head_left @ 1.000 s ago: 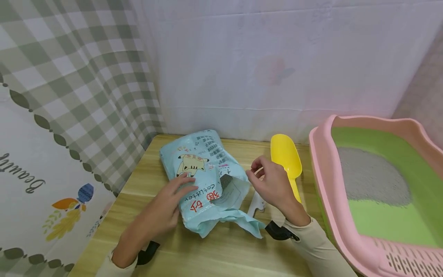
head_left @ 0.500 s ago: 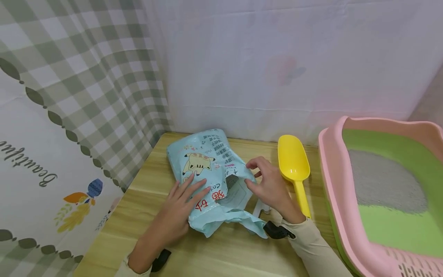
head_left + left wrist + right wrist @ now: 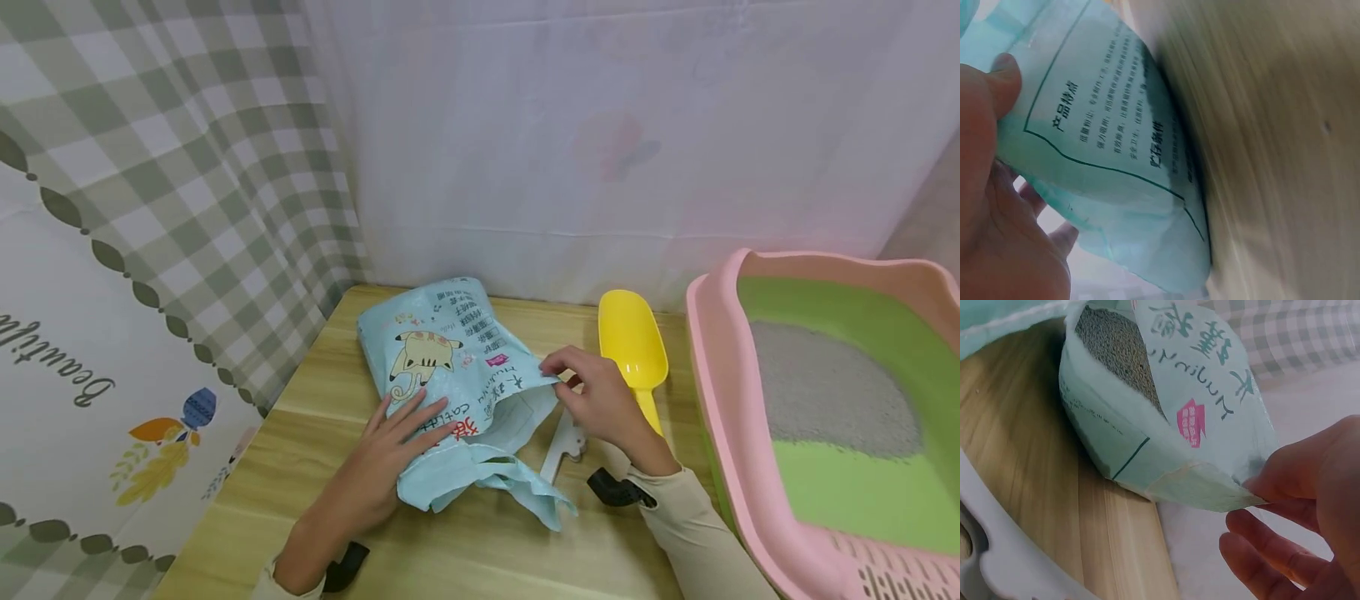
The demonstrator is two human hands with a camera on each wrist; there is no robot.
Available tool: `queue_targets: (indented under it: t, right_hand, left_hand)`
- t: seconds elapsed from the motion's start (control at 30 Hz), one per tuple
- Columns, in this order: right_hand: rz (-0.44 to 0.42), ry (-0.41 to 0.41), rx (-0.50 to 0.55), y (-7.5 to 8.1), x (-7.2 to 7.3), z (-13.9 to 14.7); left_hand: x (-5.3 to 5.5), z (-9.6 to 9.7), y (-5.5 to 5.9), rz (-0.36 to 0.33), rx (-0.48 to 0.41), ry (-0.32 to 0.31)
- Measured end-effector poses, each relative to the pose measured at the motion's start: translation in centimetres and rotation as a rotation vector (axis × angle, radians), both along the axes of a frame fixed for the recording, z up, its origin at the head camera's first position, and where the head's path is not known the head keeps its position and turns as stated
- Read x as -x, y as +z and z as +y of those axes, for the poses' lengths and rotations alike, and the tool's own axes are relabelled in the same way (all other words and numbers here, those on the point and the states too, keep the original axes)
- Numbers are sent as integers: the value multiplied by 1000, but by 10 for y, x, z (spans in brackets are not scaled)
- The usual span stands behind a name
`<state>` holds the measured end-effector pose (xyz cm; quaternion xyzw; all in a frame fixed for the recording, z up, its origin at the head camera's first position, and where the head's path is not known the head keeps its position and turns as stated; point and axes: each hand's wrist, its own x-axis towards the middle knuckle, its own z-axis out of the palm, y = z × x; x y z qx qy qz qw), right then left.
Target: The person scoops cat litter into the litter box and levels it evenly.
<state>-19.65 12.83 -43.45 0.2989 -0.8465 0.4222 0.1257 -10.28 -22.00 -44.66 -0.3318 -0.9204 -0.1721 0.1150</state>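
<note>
A light-blue cat litter bag (image 3: 431, 367) lies on the table, its torn mouth facing the right front. My left hand (image 3: 378, 467) rests on the bag's printed face with its fingers spread; in the left wrist view the thumb (image 3: 1007, 84) touches the bag's side. At the torn opening, my right hand (image 3: 600, 400) pinches the upper edge of the bag between thumb and fingers. Grey granules (image 3: 1116, 356) show inside the bag in the right wrist view. Beside the right hand lies a white cutter-like tool (image 3: 561, 446), partly covered.
A yellow scoop (image 3: 633, 337) lies behind my right hand, its handle partly hidden. On the right stands a pink and green litter box (image 3: 727, 417) with grey litter (image 3: 832, 392) in it. White and checked cloth (image 3: 615, 167) hangs behind the table.
My right hand has taken hold of the bag's torn edge and lifted it, so the opening gapes. My left hand has settled on the bag from its near left side, fingers spread.
</note>
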Motion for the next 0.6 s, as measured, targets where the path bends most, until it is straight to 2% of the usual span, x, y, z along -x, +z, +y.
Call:
queue_targets:
  t: [0.1,0.23,0.33,0.43,0.5,0.6]
  right_hand:
    - [-19,-1,-13,-2,3,3]
    - [-42,67,1,-5,7,3]
    - [-113,97,43,-6,9,4]
    - [-202,76,85,-7,9,5]
    - [-247,56,92,-7,9,6]
    - [-289,73,116,-8,9,8]
  left_hand:
    - [-1,-6,-2,-35,-46,-23]
    - [-1,-11,-2,-83,-108,-50]
    - [0,-13,-2,-119,-157,-74]
    - [1,-14,0,-154,-205,-91]
    - [0,-16,2,-227,-247,-66]
    - [0,-20,8,-358,-310,28]
